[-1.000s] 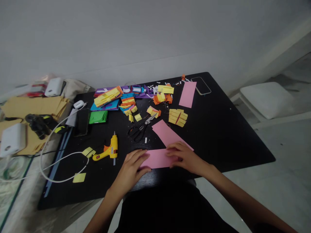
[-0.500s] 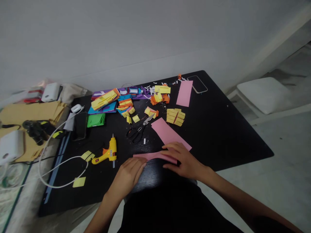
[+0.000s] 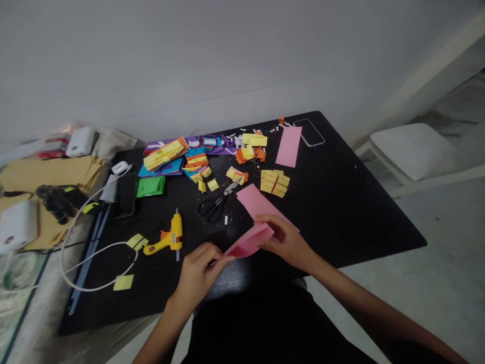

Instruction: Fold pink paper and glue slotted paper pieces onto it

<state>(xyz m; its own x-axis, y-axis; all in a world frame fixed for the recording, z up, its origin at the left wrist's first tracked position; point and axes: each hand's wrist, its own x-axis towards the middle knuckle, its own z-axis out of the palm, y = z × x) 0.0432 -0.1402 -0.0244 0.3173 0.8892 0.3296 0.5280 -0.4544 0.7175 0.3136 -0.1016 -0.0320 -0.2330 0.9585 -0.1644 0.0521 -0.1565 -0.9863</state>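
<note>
A pink strip of paper (image 3: 248,242) is held up between my two hands, tilted and bowed, near the front edge of the black table. My left hand (image 3: 200,265) pinches its left end between thumb and fingers. At the other end, my right hand (image 3: 286,240) grips it, fingers above and thumb below. Just beyond lies another pink strip (image 3: 261,202), flat on the table and partly covered by my right hand. Black-handled scissors (image 3: 217,203) rest beside that strip, blades slightly apart.
A yellow glue gun (image 3: 170,235) lies left of my hands, near a looped white cable (image 3: 94,289). Folded yellow papers (image 3: 275,183), a third pink strip (image 3: 288,146), green papers (image 3: 150,186) and a dark phone (image 3: 126,194) lie farther back. A white stool (image 3: 413,149) stands right.
The pink strip has been raised and tilted, its face now showing instead of a narrow folded-looking edge. Both hands have closed more firmly on its ends.
</note>
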